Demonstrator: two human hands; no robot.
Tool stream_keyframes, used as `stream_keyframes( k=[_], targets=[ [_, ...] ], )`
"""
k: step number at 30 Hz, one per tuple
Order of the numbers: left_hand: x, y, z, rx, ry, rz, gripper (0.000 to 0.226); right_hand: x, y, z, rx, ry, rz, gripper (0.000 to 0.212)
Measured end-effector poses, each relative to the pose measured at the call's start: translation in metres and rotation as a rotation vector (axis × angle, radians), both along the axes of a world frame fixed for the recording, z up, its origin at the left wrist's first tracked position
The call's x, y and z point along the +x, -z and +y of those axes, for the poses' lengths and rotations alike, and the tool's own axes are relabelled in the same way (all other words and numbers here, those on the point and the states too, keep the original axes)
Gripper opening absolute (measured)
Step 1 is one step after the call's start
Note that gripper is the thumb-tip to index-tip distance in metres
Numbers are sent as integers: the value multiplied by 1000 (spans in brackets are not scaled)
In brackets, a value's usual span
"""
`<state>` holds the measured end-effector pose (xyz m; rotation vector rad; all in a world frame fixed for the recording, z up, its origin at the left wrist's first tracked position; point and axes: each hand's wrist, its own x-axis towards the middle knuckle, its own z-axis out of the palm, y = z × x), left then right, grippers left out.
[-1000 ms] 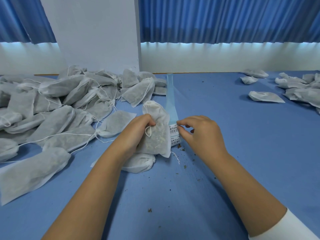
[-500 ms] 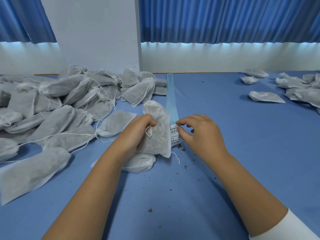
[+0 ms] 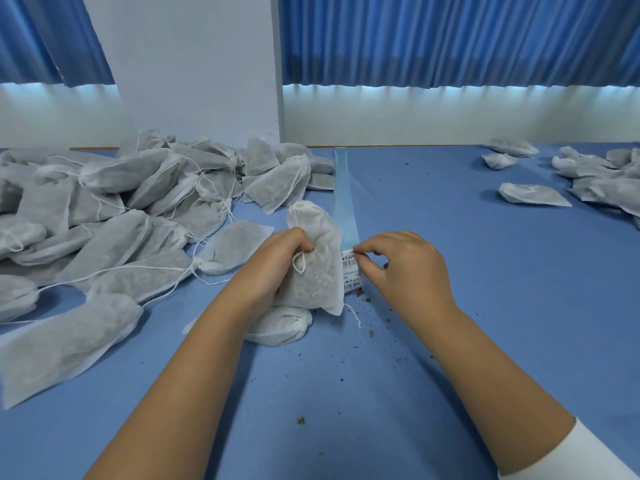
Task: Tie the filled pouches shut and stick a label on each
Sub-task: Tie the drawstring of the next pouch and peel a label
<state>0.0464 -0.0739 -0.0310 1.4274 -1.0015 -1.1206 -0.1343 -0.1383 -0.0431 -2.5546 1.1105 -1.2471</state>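
My left hand point(image 3: 277, 265) grips a white filled pouch point(image 3: 317, 271) upright at the table's middle, its drawstring loop hanging by my fingers. Just to its right, my right hand point(image 3: 401, 268) pinches the top corner of a white barcode label point(image 3: 350, 271) that sits on a pale blue backing strip point(image 3: 344, 202) running away from me. Another filled pouch point(image 3: 280, 325) lies under the held one. The label's left part is hidden behind the pouch.
A big heap of filled white pouches point(image 3: 114, 216) with loose strings covers the left of the blue table point(image 3: 485, 306). Several labelled pouches point(image 3: 533, 195) lie at the far right. Crumbs dot the cloth near my hands. A white pillar point(image 3: 194, 71) stands behind.
My right thumb and finger have closed tighter on the label's top corner. The left hand and its pouch have hardly moved.
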Motion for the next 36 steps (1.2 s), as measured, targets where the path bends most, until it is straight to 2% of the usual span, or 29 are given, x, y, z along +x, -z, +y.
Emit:
stream_keyframes(
  k=[7,12,16,18,21,24,27,30,32,33,36],
  targets=[
    [-2,-2,2,-5,-5,-8,58,1,-1,-1,80,-21,79,6],
    [-5,-6,5,-2,-25,-44,61,1,-4,0,177,-185,20,2],
    [-5,-5,4,1,-25,-60,59,-1,-3,1,322,-216,-19,8],
    [-5,-5,3,6,-39,-59,57,1,-5,3,366,-219,-134,8],
    [-5,-6,5,-3,-37,-33,59,3,-10,4,407,-184,-421,6],
    [-6,-6,6,0,-19,-80,63,2,-13,0,480,-171,-662,13],
    [-7,-10,9,-52,-81,-111,50,2,-15,-1,564,-213,-793,16],
    [-8,-13,9,-120,-119,-111,53,0,-16,0,599,-274,-873,13],
    [-9,-15,12,-174,-139,-147,20,0,-18,3,593,-347,-854,22],
    [-10,-16,13,-189,-127,-182,10,0,-18,6,585,-397,-829,31],
    [-18,-14,16,-235,-19,-273,10,3,-19,14,566,-502,-737,60]
  ],
)
